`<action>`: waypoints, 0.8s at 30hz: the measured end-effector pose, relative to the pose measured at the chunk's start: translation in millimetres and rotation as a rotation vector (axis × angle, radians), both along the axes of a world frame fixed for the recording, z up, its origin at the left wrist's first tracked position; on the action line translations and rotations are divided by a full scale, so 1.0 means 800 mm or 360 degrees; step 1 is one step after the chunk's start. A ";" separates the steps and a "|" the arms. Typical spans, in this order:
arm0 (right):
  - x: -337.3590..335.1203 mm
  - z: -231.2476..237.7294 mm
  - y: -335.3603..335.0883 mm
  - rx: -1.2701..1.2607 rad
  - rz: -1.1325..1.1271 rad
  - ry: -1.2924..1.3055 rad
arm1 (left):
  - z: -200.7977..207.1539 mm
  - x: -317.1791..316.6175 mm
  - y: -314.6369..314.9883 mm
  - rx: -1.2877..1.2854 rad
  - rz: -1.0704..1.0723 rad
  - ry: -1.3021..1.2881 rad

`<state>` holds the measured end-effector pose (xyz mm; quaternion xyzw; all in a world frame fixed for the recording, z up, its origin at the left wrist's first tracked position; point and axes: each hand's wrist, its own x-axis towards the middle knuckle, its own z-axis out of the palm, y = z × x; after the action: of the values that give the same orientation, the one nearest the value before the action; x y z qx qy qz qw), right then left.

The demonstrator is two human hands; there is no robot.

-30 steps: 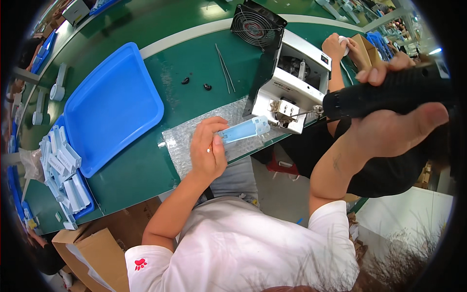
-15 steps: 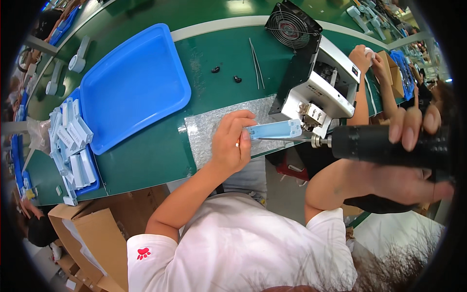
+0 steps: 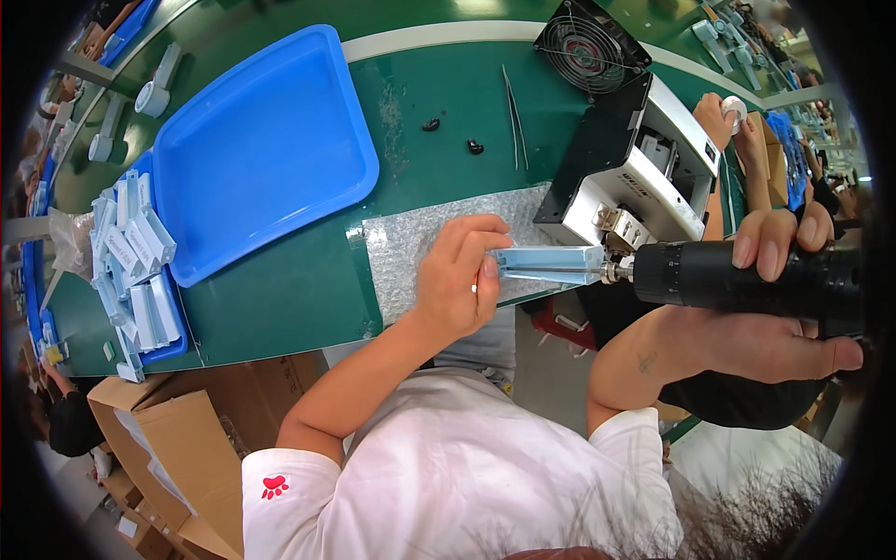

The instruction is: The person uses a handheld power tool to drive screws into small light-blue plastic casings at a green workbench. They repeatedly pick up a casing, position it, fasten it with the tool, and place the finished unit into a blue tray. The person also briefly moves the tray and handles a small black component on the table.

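Note:
My left hand (image 3: 455,277) is closed on one end of a long, light blue plastic housing (image 3: 551,258), held level over the front edge of the bench. A black electric screwdriver (image 3: 700,272) lies in my right hand (image 3: 747,327), whose fingers wrap around its body. Its thin bit runs lengthwise along the trough of the housing, and its metal collar sits close to the housing's right end. Where the bit's tip ends, near my left fingers, is hard to see. Behind the collar stands a silver and black screw feeder machine (image 3: 644,177).
A blue tray (image 3: 266,154) stands on the green bench, with a smaller blue tray of several pale plastic housings (image 3: 140,247) to its left. Bubble wrap (image 3: 397,243), tweezers (image 3: 515,117) and a fan (image 3: 590,51) are nearby. Another person's hands (image 3: 728,126) work at the right.
The screwdriver bit has gone from alongside the housing's lower edge to inside its trough, with the collar now nearly at its end. The housing has turned slightly, and the view has shifted a little.

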<state>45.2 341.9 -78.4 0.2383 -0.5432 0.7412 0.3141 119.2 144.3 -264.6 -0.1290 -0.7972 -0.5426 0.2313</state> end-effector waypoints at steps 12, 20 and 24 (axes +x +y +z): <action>0.025 -0.009 -0.009 -0.0206 0.0347 -0.0009 | 0.001 0.000 0.002 -0.0088 0.0012 0.0067; 0.022 -0.001 -0.010 -0.0177 0.0326 -0.0053 | 0.005 0.001 0.003 -0.0045 -0.0001 0.0029; 0.022 -0.001 -0.007 -0.0194 0.0315 -0.0108 | 0.002 0.000 0.002 -0.0034 0.0006 0.0024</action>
<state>62.9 336.0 -79.5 0.2459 -0.4813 0.8080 0.2347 119.3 146.0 -262.8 -0.1341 -0.8014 -0.5326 0.2370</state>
